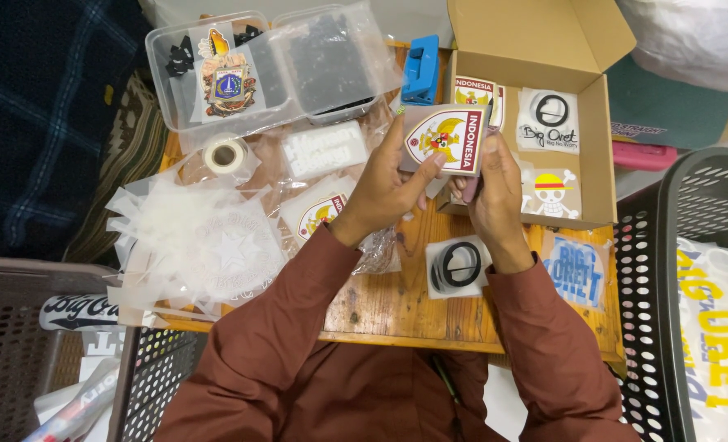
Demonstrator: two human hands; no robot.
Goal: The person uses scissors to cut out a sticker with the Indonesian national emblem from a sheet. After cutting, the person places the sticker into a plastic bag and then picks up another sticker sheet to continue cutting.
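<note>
As the head camera looks straight down, the shield-shaped sticker point(446, 137), red and white with a gold bird emblem, sits between the 2 hands above the wooden table point(396, 307), in front of the open cardboard box point(590, 155). The left hand point(384, 187) pinches the sticker's lower left edge, thumb on the face and fingers behind. The right hand point(495, 184) closes on its right edge and also grips a slim dark tool point(480, 164) running along that edge; its tip is hidden. The sticker's long axis tilts slightly, top edge toward the box, point toward the person. Both hands touch it, neither nearer. On the table lie a ring-shaped sticker point(455, 265) just below the right wrist, a tape roll point(224, 154) and clear plastic containers point(257, 65) to the left.
</note>
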